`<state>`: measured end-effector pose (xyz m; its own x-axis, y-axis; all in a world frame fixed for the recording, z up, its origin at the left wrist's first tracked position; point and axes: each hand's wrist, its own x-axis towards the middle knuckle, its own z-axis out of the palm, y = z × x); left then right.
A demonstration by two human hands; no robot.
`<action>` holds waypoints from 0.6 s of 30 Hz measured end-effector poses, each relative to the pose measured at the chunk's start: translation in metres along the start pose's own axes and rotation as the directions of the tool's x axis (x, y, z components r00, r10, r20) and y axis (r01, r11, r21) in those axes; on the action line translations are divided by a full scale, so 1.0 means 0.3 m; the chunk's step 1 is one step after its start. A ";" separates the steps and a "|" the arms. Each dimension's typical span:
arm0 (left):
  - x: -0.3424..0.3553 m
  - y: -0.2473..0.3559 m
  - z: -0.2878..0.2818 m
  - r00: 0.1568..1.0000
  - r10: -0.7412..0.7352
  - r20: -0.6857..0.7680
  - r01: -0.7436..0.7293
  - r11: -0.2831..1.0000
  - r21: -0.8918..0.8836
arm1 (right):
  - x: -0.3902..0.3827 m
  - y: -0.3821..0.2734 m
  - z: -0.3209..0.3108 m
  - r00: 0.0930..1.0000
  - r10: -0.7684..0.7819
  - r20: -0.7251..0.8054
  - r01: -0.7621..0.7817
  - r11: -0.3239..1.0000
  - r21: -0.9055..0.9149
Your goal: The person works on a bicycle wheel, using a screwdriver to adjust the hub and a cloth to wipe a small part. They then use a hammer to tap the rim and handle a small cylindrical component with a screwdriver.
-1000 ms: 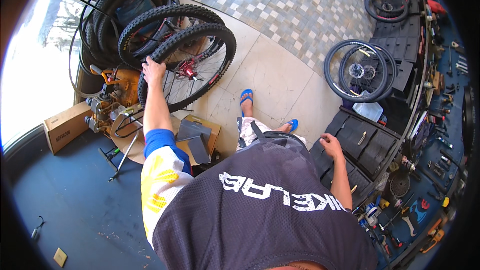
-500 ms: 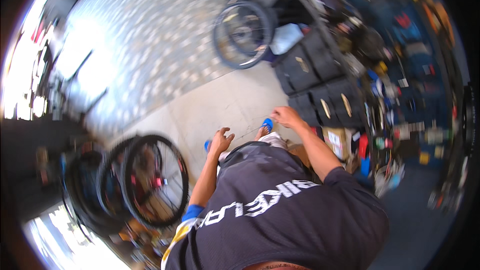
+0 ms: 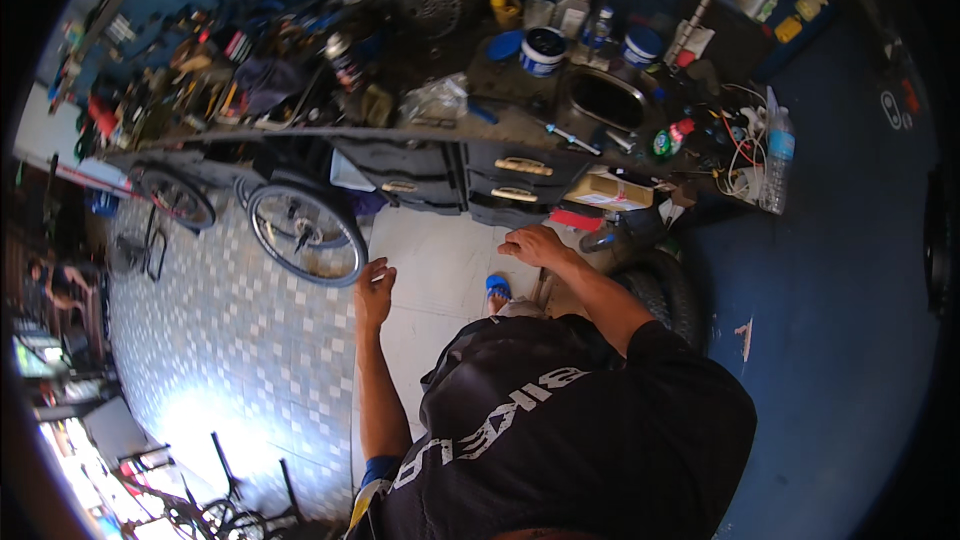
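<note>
My left hand hangs empty with its fingers apart, just right of and below a bicycle wheel with a black tyre. My right hand is empty, fingers loosely apart, in front of the black drawer cabinet with pale wooden handles. Above the cabinet runs a cluttered workbench with a dark oval basin, white-and-blue tubs, a cassette, tools and bottles. A cardboard box and a red flat object sit beside the drawers, right of my right hand.
Tyres lie at my right beside the blue wall. A water bottle stands at the bench's end. Bicycle parts are at lower left on the tiled floor. A person is far left; another wheel stands behind.
My left hand has let go of the mountain-bike wheel. I have turned away from the stacked wheels toward the workbench, and both arms are now held out in front of me.
</note>
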<state>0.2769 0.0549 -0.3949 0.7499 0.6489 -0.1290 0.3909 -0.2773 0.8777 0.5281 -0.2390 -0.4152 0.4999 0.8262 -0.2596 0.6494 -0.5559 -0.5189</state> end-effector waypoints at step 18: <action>0.574 0.322 0.297 0.833 0.108 0.543 -0.099 0.994 -0.045 | 0.165 0.114 -0.322 0.881 0.233 -0.411 -0.104 0.944 0.312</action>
<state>0.4913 0.0767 -0.3734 0.9564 0.1264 -0.2634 0.2903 -0.3081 0.9060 0.6305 -0.2258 -0.3672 0.8274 0.5615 -0.0144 0.3827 -0.5823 -0.7173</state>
